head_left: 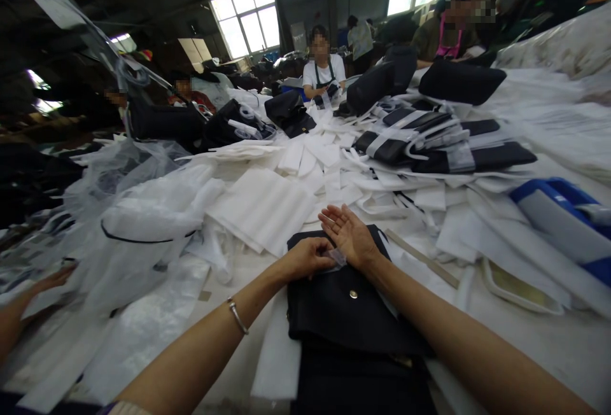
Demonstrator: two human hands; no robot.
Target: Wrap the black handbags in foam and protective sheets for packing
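A black bag [329, 313] with a round gold-coloured stud on its flap lies before me on the table. Over its upper part, my left hand [310, 257] pinches a small piece of clear plastic [338, 257]. My right hand [351, 233] is beside it, palm turned up and fingers stretched out, with the plastic near its heel. Whether the plastic touches the right palm I cannot tell. Under the bag's left side a strip of white foam [277, 354] sticks out.
White foam sheets [267, 202] and wrapped black straps [429, 141] spread beyond the bag. Clear plastic bags [143, 211] heap up at left, near another person's hand [57, 277]. A blue bin [554, 195] and a shallow tray [520, 288] stand right. Co-workers sit across the table.
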